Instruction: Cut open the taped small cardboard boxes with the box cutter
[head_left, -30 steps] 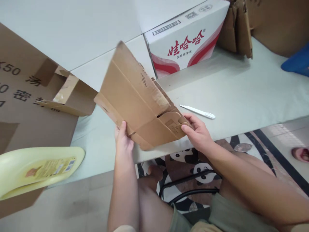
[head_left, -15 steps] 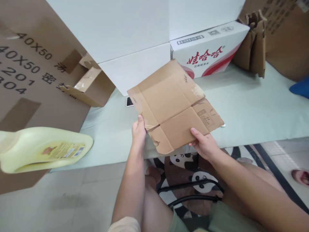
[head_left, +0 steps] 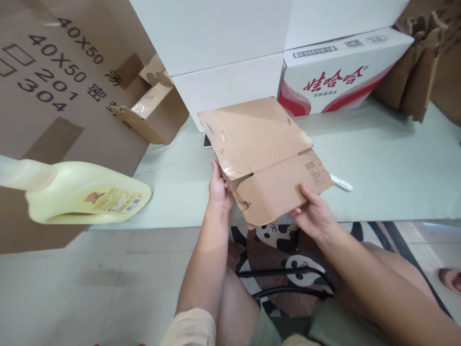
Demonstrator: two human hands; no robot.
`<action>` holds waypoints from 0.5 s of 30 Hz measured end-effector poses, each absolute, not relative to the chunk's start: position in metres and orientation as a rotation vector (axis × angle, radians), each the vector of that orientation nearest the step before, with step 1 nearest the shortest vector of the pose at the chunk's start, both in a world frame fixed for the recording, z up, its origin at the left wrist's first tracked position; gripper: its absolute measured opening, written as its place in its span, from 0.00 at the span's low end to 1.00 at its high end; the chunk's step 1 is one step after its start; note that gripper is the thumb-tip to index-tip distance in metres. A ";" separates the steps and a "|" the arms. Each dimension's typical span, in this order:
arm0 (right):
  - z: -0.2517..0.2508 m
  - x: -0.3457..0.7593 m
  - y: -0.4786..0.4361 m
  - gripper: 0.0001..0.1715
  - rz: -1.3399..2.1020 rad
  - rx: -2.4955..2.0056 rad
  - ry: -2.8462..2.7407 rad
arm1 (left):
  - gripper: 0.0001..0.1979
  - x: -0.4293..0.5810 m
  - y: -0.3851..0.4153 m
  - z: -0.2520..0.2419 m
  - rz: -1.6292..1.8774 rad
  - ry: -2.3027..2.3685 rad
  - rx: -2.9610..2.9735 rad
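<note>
A flattened brown cardboard box (head_left: 266,139), with creased flaps and a strip of clear tape, is held tilted above the table's front edge. My left hand (head_left: 220,190) grips its left side near the tape, the thumb along the edge and the fingers partly hidden. On the lower right flap, by a small printed label, my right hand (head_left: 315,214) pinches the board with the thumb on top and fingers beneath. Just past the box's right corner lies a slim white tool (head_left: 342,183), partly covered; its kind cannot be made out.
A pale green cloth (head_left: 396,168) covers the table. At left are a yellow bottle (head_left: 90,192), a small open carton (head_left: 160,113) and a large printed carton (head_left: 72,96). White boxes (head_left: 230,81), a red-lettered box (head_left: 334,81) and folded cardboard (head_left: 410,72) stand behind. A phone (head_left: 207,141) is partly hidden.
The view has shifted, so the surroundings sit further right. The cardboard has turned and tilted slightly in both hands, and more of the white tool shows beside it.
</note>
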State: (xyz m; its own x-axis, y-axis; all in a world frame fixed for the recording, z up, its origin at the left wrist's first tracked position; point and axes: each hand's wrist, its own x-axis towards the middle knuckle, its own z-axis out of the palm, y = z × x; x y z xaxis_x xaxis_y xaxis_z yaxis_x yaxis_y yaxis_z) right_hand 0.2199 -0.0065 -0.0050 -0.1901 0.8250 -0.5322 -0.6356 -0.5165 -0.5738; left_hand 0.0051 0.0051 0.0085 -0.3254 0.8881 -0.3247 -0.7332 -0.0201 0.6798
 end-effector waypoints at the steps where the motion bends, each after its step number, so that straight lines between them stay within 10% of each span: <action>1: -0.002 0.219 -0.006 0.24 1.859 -1.027 -0.234 | 0.24 0.006 0.006 0.010 1.664 0.956 0.202; 7: 0.024 0.258 0.012 0.21 1.505 -0.981 -0.333 | 0.27 -0.006 0.007 0.026 1.712 1.063 0.156; 15: 0.073 0.435 0.030 0.13 0.162 -1.312 -0.754 | 0.14 -0.007 0.008 0.027 1.621 1.061 0.211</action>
